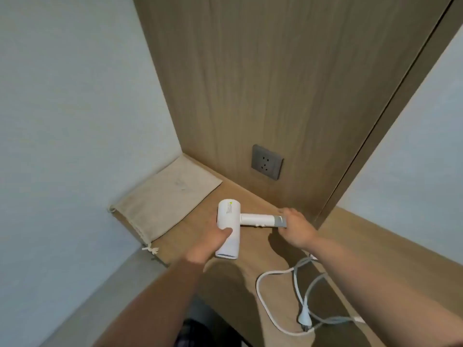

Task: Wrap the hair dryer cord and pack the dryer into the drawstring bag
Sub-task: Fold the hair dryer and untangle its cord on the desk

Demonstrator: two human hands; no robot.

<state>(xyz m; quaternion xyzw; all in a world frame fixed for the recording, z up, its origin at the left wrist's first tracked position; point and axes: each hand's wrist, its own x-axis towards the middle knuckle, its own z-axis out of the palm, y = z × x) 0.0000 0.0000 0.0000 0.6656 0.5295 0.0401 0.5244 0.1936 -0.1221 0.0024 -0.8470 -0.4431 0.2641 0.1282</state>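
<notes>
Both hands on the dryer, cord not wrapped yet.

Left hand is clamped on the barrel of the hair dryer, thumb on top; right hand grips the grey end of the handle, where the cord exits. The dryer is held just above the desk, near the back edge; handle axis runs left-right, barrel points toward the person. Cord trails from under the right hand to the right front part of the desk in loose loops, plug lying free, not in the wall socket. Right hand is nearer the cord, so I'd guess it does the winding while the left holds. Drawstring bag lies flat in the back-left corner against the wall, mouth toward the front edge, close to the left hand. Wood-grain desk and back panel, tight alcove.
</notes>
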